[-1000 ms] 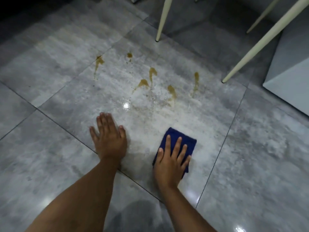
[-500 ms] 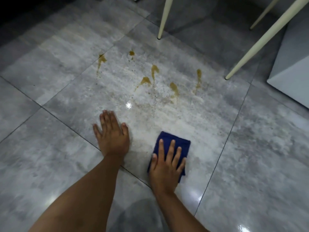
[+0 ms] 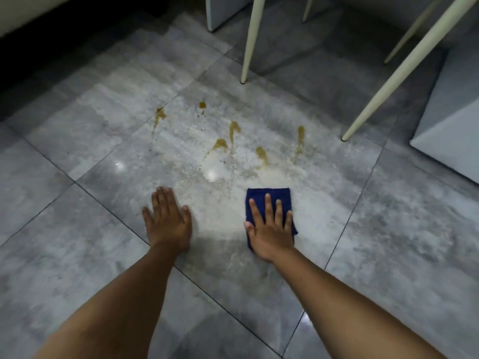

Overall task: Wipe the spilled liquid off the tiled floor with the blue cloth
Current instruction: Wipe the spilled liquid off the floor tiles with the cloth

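A folded blue cloth [image 3: 269, 195] lies flat on the grey tiled floor [image 3: 388, 229]. My right hand [image 3: 269, 226] presses down on it with straight, spread fingers and covers its near half. Flat on the bare tile to the left, my left hand [image 3: 167, 221] rests with fingers together and holds nothing. Several yellow-brown splashes of spilled liquid [image 3: 261, 154] streak the tile just beyond both hands, with fine droplets between them and the cloth.
Cream chair legs [image 3: 250, 40] [image 3: 394, 81] stand on the floor beyond the spill, with thinner ones further back. A pale grey cabinet corner [image 3: 451, 130] juts in at the right. Another pale panel [image 3: 220, 11] stands at the top.
My right hand has slid the cloth forward and a little right, toward the splashes. The camera has tilted up, showing more of the floor and furniture. My left hand stays planted.
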Demonstrator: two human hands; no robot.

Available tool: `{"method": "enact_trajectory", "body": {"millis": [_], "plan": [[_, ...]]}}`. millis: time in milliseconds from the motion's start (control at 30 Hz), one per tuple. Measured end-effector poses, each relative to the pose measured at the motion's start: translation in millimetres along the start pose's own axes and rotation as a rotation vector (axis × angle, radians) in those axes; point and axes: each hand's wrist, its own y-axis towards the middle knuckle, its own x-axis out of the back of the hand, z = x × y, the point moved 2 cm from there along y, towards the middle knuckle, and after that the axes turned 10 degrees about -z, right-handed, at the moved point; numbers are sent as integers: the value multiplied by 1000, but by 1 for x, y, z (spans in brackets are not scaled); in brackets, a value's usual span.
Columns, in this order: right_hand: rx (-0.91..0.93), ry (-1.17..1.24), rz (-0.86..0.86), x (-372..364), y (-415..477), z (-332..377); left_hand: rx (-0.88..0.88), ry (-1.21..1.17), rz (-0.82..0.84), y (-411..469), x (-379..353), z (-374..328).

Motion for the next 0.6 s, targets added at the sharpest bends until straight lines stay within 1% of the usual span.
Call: {"method": "enact_trajectory", "body": {"millis": [67,100,167,233,300,400,500,600], "plan": [[17,30,9,6,19,17,-3,66,60,7,6,-3],[37,35,-6,8,30,24,-19,85,51,11,7,-5],[82,18,-48,14,57,29,-60,81,-14,21,9,-9],[100,6,-85,27,89,22,-38,30,-80,36,9,-8],[46,14,-133,39,114,7,7,-16,-120,51,4,-3],[-110,-10,-202,34,110,-6,20,-45,-123,58,-7,-1],[-180,-14,-207,23,95,18,26,-68,-165,57,-9,-4],[-181,13,-170,28,113,43,6,-42,-177,59,-4,-2]]}}
